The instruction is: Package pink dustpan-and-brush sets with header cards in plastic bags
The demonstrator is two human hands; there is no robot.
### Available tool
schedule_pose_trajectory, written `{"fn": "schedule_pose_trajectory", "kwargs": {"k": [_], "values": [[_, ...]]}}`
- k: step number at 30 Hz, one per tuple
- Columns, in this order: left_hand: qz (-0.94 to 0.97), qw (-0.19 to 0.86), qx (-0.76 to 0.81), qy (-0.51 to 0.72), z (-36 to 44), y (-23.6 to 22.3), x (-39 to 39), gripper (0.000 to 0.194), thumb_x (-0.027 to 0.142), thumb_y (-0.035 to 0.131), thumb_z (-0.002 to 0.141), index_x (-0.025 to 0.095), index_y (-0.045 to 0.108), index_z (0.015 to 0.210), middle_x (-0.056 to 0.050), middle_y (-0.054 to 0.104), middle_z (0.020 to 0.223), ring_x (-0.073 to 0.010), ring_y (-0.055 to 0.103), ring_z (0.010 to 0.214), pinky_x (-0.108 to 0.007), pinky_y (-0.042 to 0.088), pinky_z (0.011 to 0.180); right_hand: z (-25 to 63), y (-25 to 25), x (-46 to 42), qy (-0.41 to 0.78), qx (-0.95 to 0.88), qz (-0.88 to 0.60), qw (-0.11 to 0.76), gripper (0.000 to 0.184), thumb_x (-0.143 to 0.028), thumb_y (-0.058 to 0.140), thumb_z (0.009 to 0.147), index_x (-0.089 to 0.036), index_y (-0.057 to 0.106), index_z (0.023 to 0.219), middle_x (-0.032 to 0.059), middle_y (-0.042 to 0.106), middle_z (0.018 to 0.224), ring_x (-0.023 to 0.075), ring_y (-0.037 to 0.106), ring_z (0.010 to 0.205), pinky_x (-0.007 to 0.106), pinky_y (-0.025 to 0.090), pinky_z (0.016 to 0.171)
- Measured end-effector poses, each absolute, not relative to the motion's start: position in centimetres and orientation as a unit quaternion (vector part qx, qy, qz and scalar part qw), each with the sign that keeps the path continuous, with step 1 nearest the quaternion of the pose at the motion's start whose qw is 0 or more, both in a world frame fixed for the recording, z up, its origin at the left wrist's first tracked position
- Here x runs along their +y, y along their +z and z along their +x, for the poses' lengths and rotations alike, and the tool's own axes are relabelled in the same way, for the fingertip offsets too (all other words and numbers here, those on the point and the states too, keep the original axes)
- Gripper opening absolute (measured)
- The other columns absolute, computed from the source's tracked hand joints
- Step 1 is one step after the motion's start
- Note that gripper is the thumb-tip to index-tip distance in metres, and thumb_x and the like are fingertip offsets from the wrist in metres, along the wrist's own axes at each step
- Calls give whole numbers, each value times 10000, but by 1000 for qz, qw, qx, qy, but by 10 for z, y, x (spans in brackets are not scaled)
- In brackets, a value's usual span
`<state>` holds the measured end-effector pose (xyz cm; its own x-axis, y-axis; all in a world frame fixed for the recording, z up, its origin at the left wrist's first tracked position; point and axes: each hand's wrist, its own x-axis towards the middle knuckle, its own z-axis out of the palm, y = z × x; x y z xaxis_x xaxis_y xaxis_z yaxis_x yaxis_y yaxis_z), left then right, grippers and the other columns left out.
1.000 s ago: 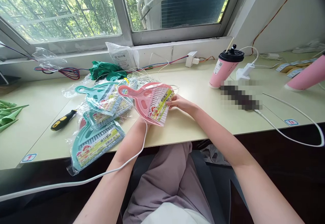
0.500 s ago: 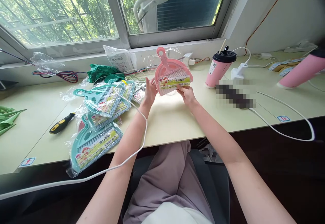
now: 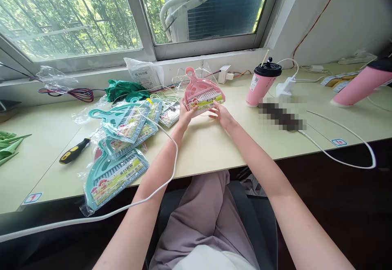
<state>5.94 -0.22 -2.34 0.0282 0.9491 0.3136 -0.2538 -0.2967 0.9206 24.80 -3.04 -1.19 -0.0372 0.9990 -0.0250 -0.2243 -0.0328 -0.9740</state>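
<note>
A pink dustpan and brush set (image 3: 203, 88) in a clear plastic bag is held above the desk, its handle pointing toward the window and its printed label facing me. My left hand (image 3: 186, 116) grips its lower left edge, thumb over the front. At the lower right, my right hand (image 3: 224, 116) has fingertips on the label, with its other fingers spread below the edge. Left of my hands lie several bagged teal dustpan sets (image 3: 118, 176), overlapping in a pile. Another bagged set (image 3: 170, 115) lies flat close behind my left hand.
A screwdriver (image 3: 74, 151) lies left of the pile. Crumpled green material (image 3: 125, 90) sits near the window. To the right stand a lidded pink cup (image 3: 263, 84), a white charger (image 3: 286, 86) and a blurred dark object (image 3: 281, 116). A white cable (image 3: 122, 208) crosses my left arm.
The pink set has come down slightly and tilted back, toward the desk. My left thumb now lies over its front, and my right fingers have spread at its lower edge.
</note>
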Motion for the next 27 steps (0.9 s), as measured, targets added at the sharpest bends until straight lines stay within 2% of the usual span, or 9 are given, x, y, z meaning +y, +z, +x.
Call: {"fn": "schedule_pose_trajectory", "kwargs": {"k": [4,8,11,14,16,19,21,27], "values": [[515,497,329,616,61,-24,-2,829,377,904,616,260,416,1276,-89,677,1201,-296,661,1201,-515,477,1104,255,-16,-23,523,-417,-484,565,279,-451,605,828,-274,607,1044,43,640,1350,192,612,1208,303,578,888],[524,511,318,603,64,-25,-2,892,409,930,560,255,408,1267,-87,680,1159,-299,678,1145,-506,494,1076,261,-24,-15,460,-422,-551,553,353,-562,597,807,-279,607,1018,67,645,1296,229,596,1193,334,585,881],[528,516,316,596,65,-27,-1,923,417,936,536,255,402,1272,-86,684,1140,-303,684,1126,-510,500,1061,263,-34,-9,442,-423,-566,552,374,-580,573,833,-285,590,1062,77,635,1284,223,605,1147,325,595,854],[528,512,324,595,65,-31,-1,931,407,941,519,251,422,1276,-84,694,1110,-305,692,1103,-510,509,1046,267,-42,-1,420,-434,-588,538,361,-522,538,898,-297,537,1180,90,609,1287,204,622,1094,312,606,802],[528,510,332,592,64,-33,-1,925,392,939,516,240,440,1280,-81,705,1076,-309,700,1093,-510,513,1043,269,-43,2,347,-448,-637,524,420,-467,545,929,-282,468,1298,129,544,1360,215,612,1143,338,606,814],[536,515,340,576,63,-35,0,925,362,940,509,222,461,1288,-71,728,1021,-308,720,1059,-505,526,1031,272,-37,0,146,-489,-701,498,613,-391,644,903,-201,378,1421,221,411,1480,281,514,1326,429,560,960],[540,520,340,568,63,-37,2,916,338,943,499,225,477,1280,-58,745,993,-295,733,1014,-494,540,1014,273,-29,-7,40,-540,-692,476,669,-336,677,889,-170,365,1457,245,383,1512,321,437,1407,477,499,1049],[534,520,350,567,61,-40,7,887,281,929,503,213,497,1275,-52,749,928,-290,745,972,-509,538,1011,269,-7,-33,-83,-685,-632,352,458,-211,496,983,-202,489,1440,212,470,1512,354,453,1377,560,390,1101]]}}
